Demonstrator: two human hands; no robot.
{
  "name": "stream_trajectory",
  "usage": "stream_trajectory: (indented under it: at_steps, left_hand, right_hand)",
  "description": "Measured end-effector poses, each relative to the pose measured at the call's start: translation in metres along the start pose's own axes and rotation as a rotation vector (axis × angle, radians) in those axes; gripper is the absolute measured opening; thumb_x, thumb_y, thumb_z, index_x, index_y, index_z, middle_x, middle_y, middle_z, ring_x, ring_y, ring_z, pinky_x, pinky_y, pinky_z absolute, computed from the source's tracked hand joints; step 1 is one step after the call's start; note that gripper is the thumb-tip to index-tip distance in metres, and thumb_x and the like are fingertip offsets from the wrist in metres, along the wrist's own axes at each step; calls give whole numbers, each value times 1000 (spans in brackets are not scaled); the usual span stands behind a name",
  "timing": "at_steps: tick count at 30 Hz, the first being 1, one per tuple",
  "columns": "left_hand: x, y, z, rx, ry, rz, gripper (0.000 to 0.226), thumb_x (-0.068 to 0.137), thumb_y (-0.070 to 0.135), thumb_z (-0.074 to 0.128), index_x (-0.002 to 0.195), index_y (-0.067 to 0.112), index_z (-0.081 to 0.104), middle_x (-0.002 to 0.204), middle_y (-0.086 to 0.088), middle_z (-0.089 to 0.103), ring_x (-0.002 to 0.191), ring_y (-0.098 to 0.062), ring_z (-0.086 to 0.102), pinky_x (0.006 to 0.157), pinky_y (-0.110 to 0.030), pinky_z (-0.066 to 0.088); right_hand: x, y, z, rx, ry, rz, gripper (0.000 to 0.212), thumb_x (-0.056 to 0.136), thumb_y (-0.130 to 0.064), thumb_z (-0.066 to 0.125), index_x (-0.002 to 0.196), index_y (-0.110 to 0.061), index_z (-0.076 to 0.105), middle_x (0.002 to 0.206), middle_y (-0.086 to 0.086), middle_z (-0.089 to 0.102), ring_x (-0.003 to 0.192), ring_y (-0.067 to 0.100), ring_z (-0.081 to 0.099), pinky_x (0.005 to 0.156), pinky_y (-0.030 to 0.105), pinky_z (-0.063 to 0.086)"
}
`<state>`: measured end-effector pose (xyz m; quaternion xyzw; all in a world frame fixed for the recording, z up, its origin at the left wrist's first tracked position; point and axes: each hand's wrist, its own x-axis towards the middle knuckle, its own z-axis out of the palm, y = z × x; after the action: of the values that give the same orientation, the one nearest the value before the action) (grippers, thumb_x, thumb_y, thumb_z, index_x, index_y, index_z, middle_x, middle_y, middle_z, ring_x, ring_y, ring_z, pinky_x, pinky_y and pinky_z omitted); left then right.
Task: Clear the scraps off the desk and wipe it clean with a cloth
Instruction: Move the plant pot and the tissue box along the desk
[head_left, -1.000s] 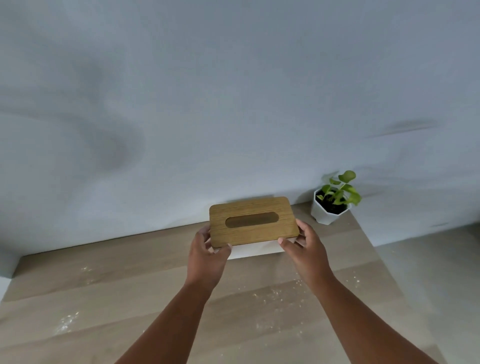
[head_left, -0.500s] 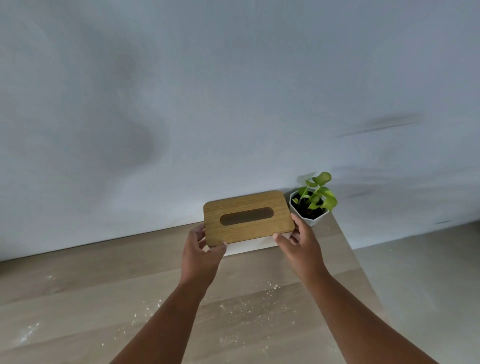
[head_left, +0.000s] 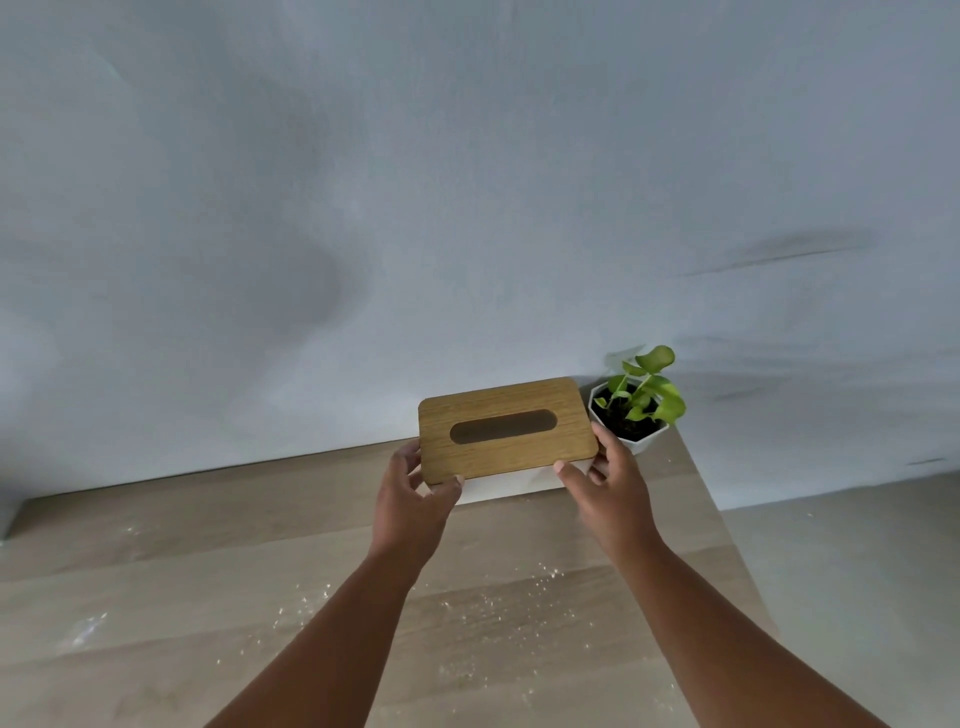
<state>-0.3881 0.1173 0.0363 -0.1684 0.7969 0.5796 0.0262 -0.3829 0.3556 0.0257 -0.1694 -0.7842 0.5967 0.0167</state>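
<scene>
Hands hold a tissue box (head_left: 506, 431) by its two short ends, near the back edge of the desk (head_left: 208, 545) and close to its back right corner. The left hand (head_left: 413, 499) grips the left end, with its thumb curled up onto the front edge of the brown wooden lid and its fingers wrapped round the side. The right hand (head_left: 605, 480) grips the right end the same way, thumb on the front edge and fingers bent round the side. Both grips are snug on the box, not loose. The lid has a long dark slot in the middle, and the box under it is white. You cannot tell if the box sits on the desk or is lifted a little. A small plant (head_left: 636, 402) in a white pot stands in the back right corner, just beside the box and the right hand. Little pale scraps (head_left: 483, 605) lie scattered on the desk, nearer its front edge, between and under the two arms. More pale bits (head_left: 85, 631) lie by the left edge. A grey wall (head_left: 467, 182) rises behind the desk.
</scene>
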Motion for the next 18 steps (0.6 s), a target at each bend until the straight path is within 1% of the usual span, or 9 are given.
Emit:
stream_trajectory:
  at_steps: [1,3,5,9,12,14,18]
  left_hand:
    - [0,1,-1,9,-2,1,51,84,20,81,118,47,54,112,24,66,98,17,60,64,-5,49]
    - [-1,1,-2,29,-4,3,53,85,24,81,125,43,54,114,26,64,103,9,62,71,-11,48]
    - [-3,2,-5,36,5,7,54,85,25,82,130,38,54,115,26,64,104,7,63,74,-14,48]
    - [-12,0,-11,21,20,14,58,86,27,82,136,32,52,115,27,63,99,15,64,72,-7,48]
    - [-23,-2,-17,23,26,19,64,87,34,81,142,32,48,125,20,62,108,6,62,78,-14,47]
    - [-32,-6,-22,23,23,22,64,88,37,80,142,33,48,128,17,61,111,5,59,77,-14,46]
    - [-59,-18,-30,23,13,36,61,89,36,79,142,35,49,129,19,61,113,6,59,77,-12,45]
  right_hand:
    - [0,0,0,-6,-2,1,74,90,-28,77,155,-27,41,149,-3,49,134,13,52,112,32,44]
    - [0,0,-1,-12,-6,5,74,90,-29,77,155,-26,40,149,-2,49,134,14,51,113,34,44]
    - [-1,0,0,-11,-2,-1,75,90,-28,77,155,-23,40,150,0,50,135,15,52,113,35,44]
    - [-6,-1,-1,-38,35,-5,73,90,-29,76,154,-22,41,147,1,53,132,16,54,109,34,47]
    - [-15,-1,-4,-53,44,-22,69,91,-29,75,152,-22,42,145,1,55,129,14,56,108,38,49]
    - [-22,1,-6,-72,51,-38,66,93,-29,73,151,-20,43,147,2,54,132,16,54,110,39,47]
    - [-44,8,-13,-90,66,-35,63,97,-33,67,152,-15,42,153,5,50,137,19,51,115,44,43]
